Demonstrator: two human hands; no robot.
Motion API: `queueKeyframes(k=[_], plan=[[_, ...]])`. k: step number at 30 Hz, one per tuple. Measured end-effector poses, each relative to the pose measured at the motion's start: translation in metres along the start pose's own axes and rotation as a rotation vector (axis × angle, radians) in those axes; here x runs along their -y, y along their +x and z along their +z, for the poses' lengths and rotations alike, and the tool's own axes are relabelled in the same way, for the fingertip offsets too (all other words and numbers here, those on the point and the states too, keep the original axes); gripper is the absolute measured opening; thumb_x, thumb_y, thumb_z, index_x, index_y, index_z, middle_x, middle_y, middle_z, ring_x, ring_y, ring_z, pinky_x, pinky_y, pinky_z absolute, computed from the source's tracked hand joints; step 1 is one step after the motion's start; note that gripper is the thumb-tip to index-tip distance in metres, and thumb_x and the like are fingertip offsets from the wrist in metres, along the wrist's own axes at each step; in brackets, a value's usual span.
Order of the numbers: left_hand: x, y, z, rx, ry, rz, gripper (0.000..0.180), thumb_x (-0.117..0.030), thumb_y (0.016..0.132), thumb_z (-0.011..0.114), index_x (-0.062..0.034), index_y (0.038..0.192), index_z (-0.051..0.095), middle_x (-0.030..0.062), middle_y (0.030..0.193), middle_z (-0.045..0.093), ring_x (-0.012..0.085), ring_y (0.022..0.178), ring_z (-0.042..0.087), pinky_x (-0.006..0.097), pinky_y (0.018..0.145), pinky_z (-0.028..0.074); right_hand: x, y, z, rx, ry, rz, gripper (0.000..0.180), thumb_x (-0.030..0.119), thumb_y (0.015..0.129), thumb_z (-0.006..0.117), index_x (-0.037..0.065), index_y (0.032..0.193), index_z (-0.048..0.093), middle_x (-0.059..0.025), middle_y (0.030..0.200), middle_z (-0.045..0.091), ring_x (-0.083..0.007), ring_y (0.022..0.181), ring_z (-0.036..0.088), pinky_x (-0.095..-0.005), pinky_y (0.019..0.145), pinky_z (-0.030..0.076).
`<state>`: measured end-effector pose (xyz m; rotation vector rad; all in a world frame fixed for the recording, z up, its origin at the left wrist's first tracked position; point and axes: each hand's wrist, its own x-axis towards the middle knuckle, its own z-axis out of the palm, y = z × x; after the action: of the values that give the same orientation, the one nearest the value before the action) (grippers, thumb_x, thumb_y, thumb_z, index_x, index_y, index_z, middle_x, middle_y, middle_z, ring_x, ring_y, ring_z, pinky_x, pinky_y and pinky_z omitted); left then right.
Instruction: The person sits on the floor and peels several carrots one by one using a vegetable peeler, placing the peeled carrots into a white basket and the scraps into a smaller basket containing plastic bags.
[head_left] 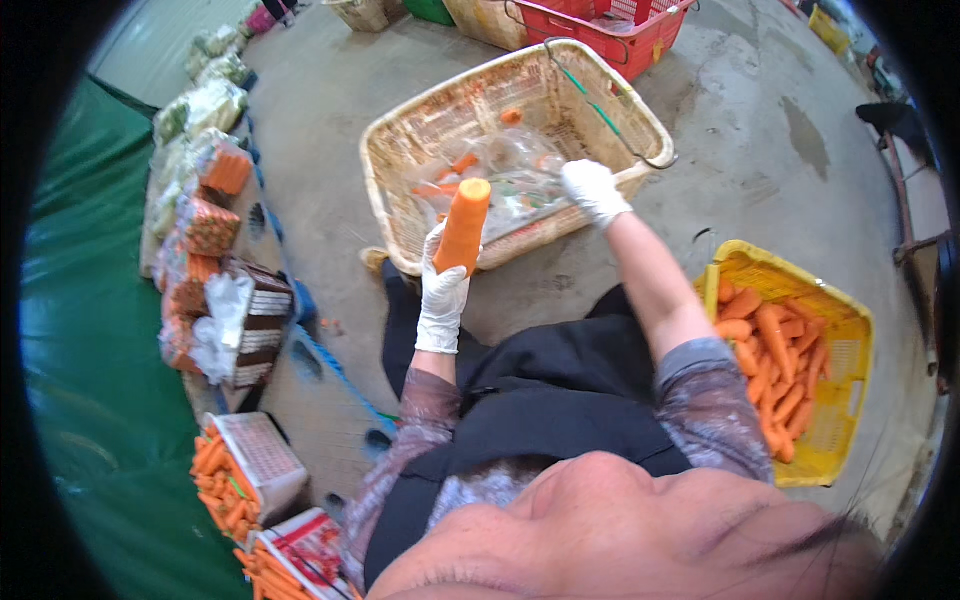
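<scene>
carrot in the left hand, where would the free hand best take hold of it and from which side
Judging by its pose, grip the carrot on its upper half, coming from the right. The left hand already wraps the lower end, and it stands nearly upright with the thick cut top free. The right hand is at the beige basket.

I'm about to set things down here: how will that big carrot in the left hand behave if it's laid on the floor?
The carrot looks thick and stiff, so it probably won't bend. Its round, tapered body may roll in a curve. The left hand grips only its lower end, so it seems manageable, though likely heavy.
</scene>
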<state>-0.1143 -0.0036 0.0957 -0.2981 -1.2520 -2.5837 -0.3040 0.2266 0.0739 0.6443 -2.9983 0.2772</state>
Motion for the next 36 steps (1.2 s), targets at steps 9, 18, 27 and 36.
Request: queueKeyframes(k=[9, 18, 27, 36], plan=[[-0.064, 0.043, -0.012, -0.094, 0.819, 0.081, 0.064, -0.004, 0.067, 0.078, -0.0026, 0.124, 0.048, 0.0074, 0.115, 0.055, 0.0187, 0.11, 0.053, 0.033, 0.097, 0.042, 0.017, 0.001, -0.037, 0.018, 0.771, 0.282, 0.036, 0.037, 0.075, 0.07, 0.004, 0.087, 0.07, -0.0144, 0.082, 0.07, -0.0292, 0.081, 0.068, -0.0371, 0.075, 0.051], [-0.024, 0.037, 0.017, -0.162, 0.59, -0.076, 0.056, -0.002, 0.071, 0.077, -0.0009, 0.122, 0.054, 0.0076, 0.111, 0.062, 0.0149, 0.101, 0.06, 0.028, 0.088, 0.049, 0.069, -0.044, -0.075, -0.419, 0.304, -0.267, 0.005, 0.022, 0.078, 0.065, 0.017, 0.08, 0.063, -0.008, 0.067, 0.064, -0.0285, 0.062, 0.064, -0.0409, 0.056, 0.05], [0.011, 0.049, 0.032, -0.178, 0.536, -0.198, 0.049, -0.007, 0.077, 0.075, -0.0017, 0.122, 0.054, 0.006, 0.109, 0.063, 0.0131, 0.094, 0.061, 0.027, 0.081, 0.051, 0.081, -0.04, -0.067, -0.386, 0.199, -0.404, 0.004, 0.016, 0.076, 0.061, 0.012, 0.074, 0.06, -0.0081, 0.064, 0.063, -0.0277, 0.059, 0.065, -0.0394, 0.052, 0.05], [0.006, 0.051, 0.06, -0.112, 0.789, -0.121, 0.037, -0.006, 0.07, 0.079, -0.0004, 0.105, 0.065, 0.0061, 0.094, 0.068, 0.0123, 0.085, 0.063, 0.029, 0.078, 0.051, 0.077, -0.038, -0.063, -0.301, 0.245, -0.365, 0.008, 0.02, 0.076, 0.062, 0.012, 0.076, 0.06, -0.0085, 0.065, 0.064, -0.0289, 0.065, 0.066, -0.0413, 0.058, 0.051]])
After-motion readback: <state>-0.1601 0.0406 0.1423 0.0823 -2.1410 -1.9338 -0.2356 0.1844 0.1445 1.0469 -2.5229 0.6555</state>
